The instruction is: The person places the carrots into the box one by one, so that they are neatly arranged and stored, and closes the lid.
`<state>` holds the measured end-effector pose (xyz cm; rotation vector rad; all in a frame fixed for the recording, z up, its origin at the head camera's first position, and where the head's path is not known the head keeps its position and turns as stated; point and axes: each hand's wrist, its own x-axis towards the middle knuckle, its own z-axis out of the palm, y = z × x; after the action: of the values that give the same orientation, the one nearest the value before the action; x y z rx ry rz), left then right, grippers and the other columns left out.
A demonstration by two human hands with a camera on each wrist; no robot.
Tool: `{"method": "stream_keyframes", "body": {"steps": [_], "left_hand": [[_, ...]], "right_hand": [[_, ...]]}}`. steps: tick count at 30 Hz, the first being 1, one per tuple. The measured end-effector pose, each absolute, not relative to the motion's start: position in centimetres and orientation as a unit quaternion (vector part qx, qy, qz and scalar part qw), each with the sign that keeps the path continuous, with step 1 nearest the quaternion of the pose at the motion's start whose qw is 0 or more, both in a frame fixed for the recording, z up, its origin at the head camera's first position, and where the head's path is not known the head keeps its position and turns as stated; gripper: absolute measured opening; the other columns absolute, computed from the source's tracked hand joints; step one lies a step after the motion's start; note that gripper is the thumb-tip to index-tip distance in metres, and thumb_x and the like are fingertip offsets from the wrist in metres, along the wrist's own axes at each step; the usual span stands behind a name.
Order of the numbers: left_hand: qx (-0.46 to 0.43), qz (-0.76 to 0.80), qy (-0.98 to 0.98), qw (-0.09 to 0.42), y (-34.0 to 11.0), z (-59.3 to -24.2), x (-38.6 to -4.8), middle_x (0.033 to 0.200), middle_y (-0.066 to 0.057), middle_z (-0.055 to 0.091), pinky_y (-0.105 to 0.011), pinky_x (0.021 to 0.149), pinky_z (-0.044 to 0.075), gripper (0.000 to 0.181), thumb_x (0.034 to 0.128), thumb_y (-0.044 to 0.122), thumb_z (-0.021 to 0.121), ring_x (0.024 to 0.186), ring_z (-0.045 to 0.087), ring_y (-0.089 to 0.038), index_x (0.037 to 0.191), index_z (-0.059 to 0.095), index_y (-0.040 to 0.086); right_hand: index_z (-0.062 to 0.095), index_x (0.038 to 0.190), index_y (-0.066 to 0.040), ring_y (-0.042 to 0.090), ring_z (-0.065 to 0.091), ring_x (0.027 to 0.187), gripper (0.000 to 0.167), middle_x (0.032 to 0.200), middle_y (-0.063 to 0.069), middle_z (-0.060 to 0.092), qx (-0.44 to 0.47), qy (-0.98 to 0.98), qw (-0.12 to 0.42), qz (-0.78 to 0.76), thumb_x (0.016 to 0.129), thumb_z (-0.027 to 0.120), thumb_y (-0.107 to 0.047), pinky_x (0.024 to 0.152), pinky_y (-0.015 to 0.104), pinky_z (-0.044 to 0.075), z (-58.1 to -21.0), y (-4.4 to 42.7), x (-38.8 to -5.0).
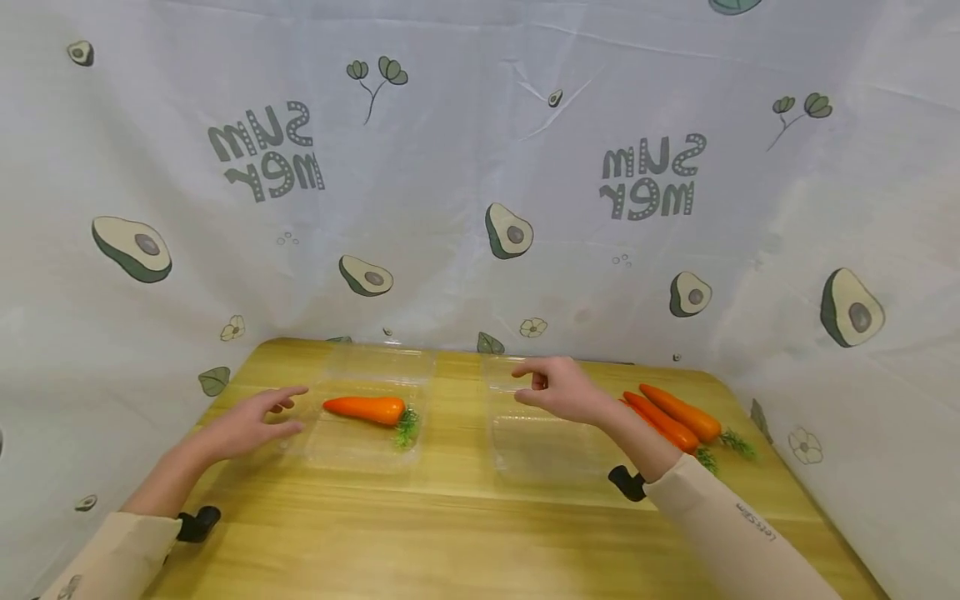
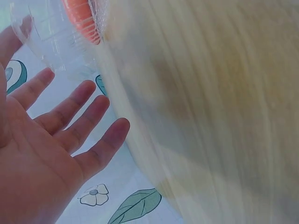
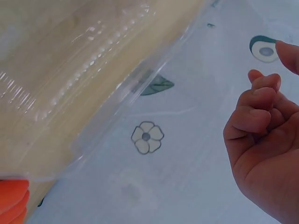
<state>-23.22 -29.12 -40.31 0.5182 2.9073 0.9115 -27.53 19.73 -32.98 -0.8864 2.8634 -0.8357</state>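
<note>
An orange carrot (image 1: 366,409) with a green leafy top lies in the left clear plastic container (image 1: 330,446), whose lid is folded back. My left hand (image 1: 251,425) hovers at the container's left side, fingers spread and apart from the carrot. In the left wrist view, nothing lies in the left palm (image 2: 42,158). Over the back of the right clear container (image 1: 540,454), my right hand (image 1: 564,392) is raised with loosely curled fingers. The right wrist view shows this hand (image 3: 264,140) holding nothing. Wood shows through the right container's base.
More carrots (image 1: 678,414) with green tops lie together on the right of the wooden table (image 1: 465,533), partly hidden by the right forearm. A white curtain (image 1: 450,167) printed with avocados surrounds the table's back and sides.
</note>
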Motion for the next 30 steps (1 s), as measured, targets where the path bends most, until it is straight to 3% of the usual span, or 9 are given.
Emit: {"method": "stream_keyframes", "body": {"steps": [30], "left_hand": [[0.186,0.311,0.93,0.06,-30.0,-40.2,-22.7,0.142,-0.032,0.049,-0.063,0.096,0.047,0.084,0.09,0.036,0.076,0.128,0.05,-0.049,0.154,0.035,0.001]], "right_hand": [[0.063,0.131,-0.001,0.013,0.043,0.064,0.043,0.078,0.004,0.052,-0.186,0.91,0.039,-0.369,0.096,0.069,-0.026,0.057,0.028,0.037,-34.3,27.8,-25.4]]}}
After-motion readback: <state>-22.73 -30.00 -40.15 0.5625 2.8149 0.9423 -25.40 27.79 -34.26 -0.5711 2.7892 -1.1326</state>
